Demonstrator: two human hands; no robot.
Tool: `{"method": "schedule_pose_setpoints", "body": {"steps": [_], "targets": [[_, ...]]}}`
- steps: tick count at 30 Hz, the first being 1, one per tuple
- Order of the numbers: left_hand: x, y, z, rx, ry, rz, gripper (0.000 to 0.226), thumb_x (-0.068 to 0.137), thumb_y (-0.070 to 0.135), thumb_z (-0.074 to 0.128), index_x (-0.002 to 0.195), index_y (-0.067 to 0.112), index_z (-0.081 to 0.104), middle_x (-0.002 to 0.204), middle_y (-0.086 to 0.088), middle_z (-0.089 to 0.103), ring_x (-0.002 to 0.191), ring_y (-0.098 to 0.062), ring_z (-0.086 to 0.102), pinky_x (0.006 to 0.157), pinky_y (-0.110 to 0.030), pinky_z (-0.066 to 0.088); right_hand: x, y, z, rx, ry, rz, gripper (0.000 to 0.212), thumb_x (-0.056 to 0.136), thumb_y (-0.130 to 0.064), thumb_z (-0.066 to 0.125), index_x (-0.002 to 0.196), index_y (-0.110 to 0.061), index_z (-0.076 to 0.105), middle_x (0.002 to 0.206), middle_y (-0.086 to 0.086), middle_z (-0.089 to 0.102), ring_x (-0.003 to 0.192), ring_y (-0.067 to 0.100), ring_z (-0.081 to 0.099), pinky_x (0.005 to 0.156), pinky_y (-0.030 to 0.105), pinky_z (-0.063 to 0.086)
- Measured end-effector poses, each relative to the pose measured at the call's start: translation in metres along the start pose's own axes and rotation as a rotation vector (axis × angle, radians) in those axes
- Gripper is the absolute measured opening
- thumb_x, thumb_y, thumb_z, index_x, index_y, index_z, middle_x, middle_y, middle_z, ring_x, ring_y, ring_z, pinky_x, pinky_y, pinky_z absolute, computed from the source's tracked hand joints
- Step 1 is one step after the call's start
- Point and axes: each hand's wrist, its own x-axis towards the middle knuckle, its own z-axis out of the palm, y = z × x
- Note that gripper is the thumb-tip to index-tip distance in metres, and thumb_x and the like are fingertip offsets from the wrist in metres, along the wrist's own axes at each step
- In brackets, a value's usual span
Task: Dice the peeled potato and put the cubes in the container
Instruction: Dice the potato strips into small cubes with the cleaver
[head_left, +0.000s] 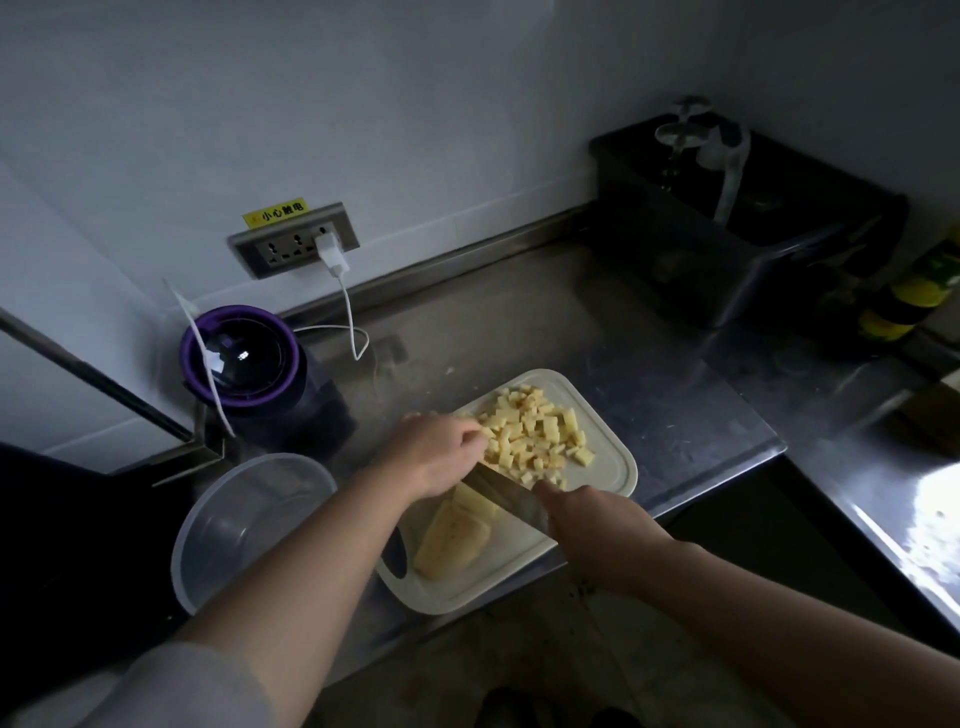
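Now right hand grips the steel knife, left hand curls onto pale blocky cubes on the smooth board.

Cubes on board, container left.

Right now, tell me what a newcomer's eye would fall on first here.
The pale yellow potato cubes heaped on the far end of the white cutting board stand out most in the dim kitchen. At mid-board the right hand grips a knife, with the left hand beside its blade. A clear container, seemingly empty, sits left of the board.
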Motion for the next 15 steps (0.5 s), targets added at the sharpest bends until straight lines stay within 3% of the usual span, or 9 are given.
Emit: {"method": "schedule_pose_setpoints", "body": {"steps": [1,3,5,7,11,15], "targets": [[-0.002,-0.004,0.0,-0.1,0.091,-0.013,0.032,0.1,0.037,0.031,0.107,0.028,0.061,0.102,0.008,0.062,0.087,-0.008,0.058,0.071,-0.025,0.047,0.0,0.0,-0.001,0.013,0.004,0.004,0.057,0.1,-0.018,0.047,0.15,-0.029,0.023,0.084,-0.005,0.05,0.071,0.008,0.056,0.055,0.02,0.043],[-0.009,-0.01,0.0,-0.297,0.336,-0.057,0.026,0.1,0.031,0.039,0.119,0.026,0.057,0.107,0.011,0.059,0.089,-0.004,0.057,0.068,-0.017,0.044,0.0,0.0,-0.003,0.012,0.025,0.005,0.054,0.1,-0.019,0.045,0.149,-0.031,0.023,0.084,-0.005,0.05,0.071,0.008,0.057,0.053,0.02,0.043],[-0.021,-0.015,0.004,-0.471,0.574,-0.135,0.022,0.098,0.022,0.047,0.117,0.018,0.057,0.107,0.007,0.059,0.088,-0.003,0.055,0.065,-0.011,0.041,-0.001,-0.002,-0.003,0.003,0.039,0.008,0.053,0.1,-0.019,0.045,0.147,-0.031,0.024,0.081,-0.005,0.048,0.066,0.007,0.054,0.049,0.018,0.038],[-0.037,-0.019,0.013,-0.566,0.674,-0.225,0.016,0.096,0.016,0.051,0.111,0.014,0.056,0.103,0.003,0.06,0.084,-0.002,0.054,0.06,-0.01,0.041,-0.003,-0.006,-0.001,0.011,0.041,0.014,0.052,0.1,-0.02,0.044,0.147,-0.031,0.024,0.079,-0.006,0.048,0.063,0.005,0.052,0.048,0.018,0.035],[-0.062,-0.026,0.046,-0.477,0.499,-0.273,0.009,0.091,0.017,0.061,0.098,0.018,0.056,0.095,0.004,0.06,0.083,-0.004,0.057,0.066,-0.014,0.046,-0.012,-0.021,0.005,-0.024,0.051,-0.047,0.049,0.098,-0.016,0.046,0.142,-0.028,0.028,0.078,-0.006,0.047,0.065,0.006,0.051,0.053,0.02,0.037],[-0.072,-0.024,0.073,-0.204,0.292,-0.223,0.021,0.088,0.024,0.063,0.109,0.019,0.059,0.114,0.003,0.057,0.108,-0.016,0.053,0.088,-0.034,0.051,-0.021,-0.033,0.01,-0.057,0.049,-0.09,0.051,0.099,-0.016,0.047,0.145,-0.025,0.028,0.084,-0.004,0.053,0.072,0.011,0.056,0.062,0.023,0.047]]}}
